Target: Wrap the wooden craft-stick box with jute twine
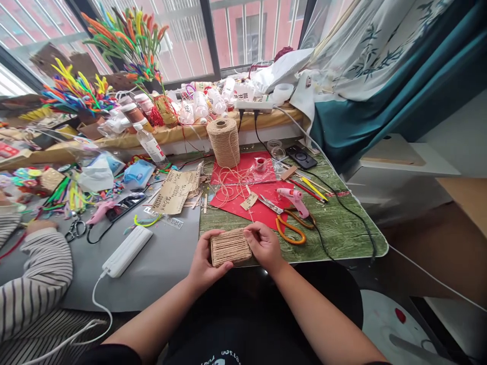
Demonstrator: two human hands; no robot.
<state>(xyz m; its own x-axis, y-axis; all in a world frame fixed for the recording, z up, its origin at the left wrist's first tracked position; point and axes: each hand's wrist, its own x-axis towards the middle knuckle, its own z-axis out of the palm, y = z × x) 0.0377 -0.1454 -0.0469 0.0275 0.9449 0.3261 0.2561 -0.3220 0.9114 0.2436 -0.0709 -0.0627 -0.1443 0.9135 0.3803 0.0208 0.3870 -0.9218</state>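
Head view: left hand [203, 267] cradles, right hand [268, 248] pinches a twine-wrapped block [230, 248]; brown sheet [174, 192] reads "COATED".

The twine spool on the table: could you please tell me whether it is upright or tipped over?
Upright: the twine spool stands on one end, with its round top facing up.

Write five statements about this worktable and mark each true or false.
1. The left hand holds the twine-covered piece. True.
2. The twine spool lies on its side. False: the twine spool stands upright.
3. The orange-handled scissors lie partly over the red sheet. True.
4. The right hand holds the orange-handled scissors. False: the right hand is at the twine-covered piece's right edge.
5. A white power strip rests on the gray surface. True.
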